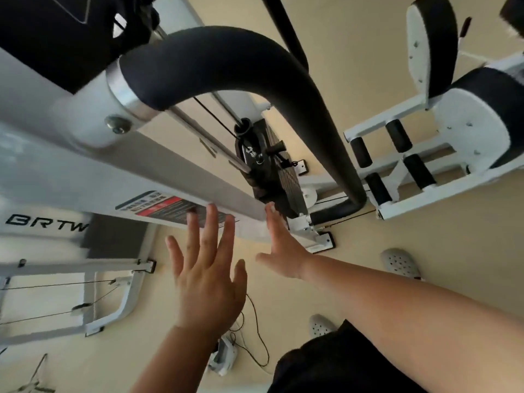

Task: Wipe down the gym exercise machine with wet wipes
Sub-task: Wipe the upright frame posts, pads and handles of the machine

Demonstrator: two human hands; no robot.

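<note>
**Bare hands at the frame, no wipe in sight**

Both hands are spread wide and hold nothing. The left hand [204, 273] is raised with its back to the camera and its fingers fanned. Its fingertips lie over the red-and-black warning label [167, 207] on the white beam [175, 177] of the gym machine [37, 222]. Whether they actually touch the sticker cannot be told. The right hand [282, 248] stretches further along, flat and relaxed. Its fingertips are at the beam's lower end, just beside the black weight stack [272, 171].

Flat, open palms like these look suited to feeling or steadying the frame, not to scrubbing it. No wet wipe shows in either hand or on the beam, so the wiping of this stretch seems not yet under way.

A small white object [224, 355] lies on the cream floor [368, 265] beside a thin black cord, below the left forearm. It may be the wipes pack, but it is too blurred to say.

A thick foam-covered handle bar [226, 63] curves across the view above the beam. A padded surface like that probably needs a gentler pass than the painted metal. To the right, well apart, stands a white seat unit with black roller pads [397, 137]. The person's grey clogs [399, 263] are planted near the machine's foot, close enough for both arms to reach the beam.
</note>
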